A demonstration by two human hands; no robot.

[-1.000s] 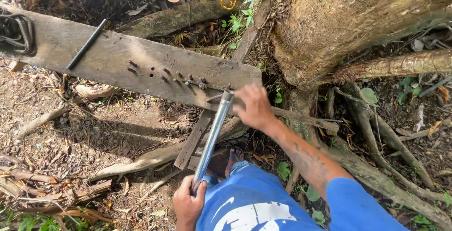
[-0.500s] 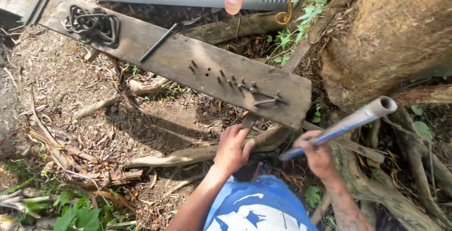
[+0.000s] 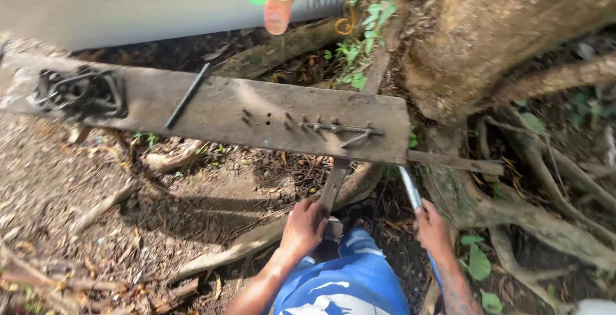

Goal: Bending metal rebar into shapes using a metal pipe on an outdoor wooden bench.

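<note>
1. Nearest, the right hand (image 3: 435, 230) has its fingers curled round the lower end of a metal pipe (image 3: 410, 188). The pipe's long axis runs from the hand toward 11 o'clock, and its top end stops just under the worktop's right end.
2. Close by at 9 o'clock of it, the left hand (image 3: 303, 228) has its fingers wrapped over the foot of a wooden strut (image 3: 333, 185).
3. Farther off, the plank worktop (image 3: 212, 113) carries a bent rod (image 3: 343, 129) among nails, at 12 o'clock of both hands and nearer the right.
</note>
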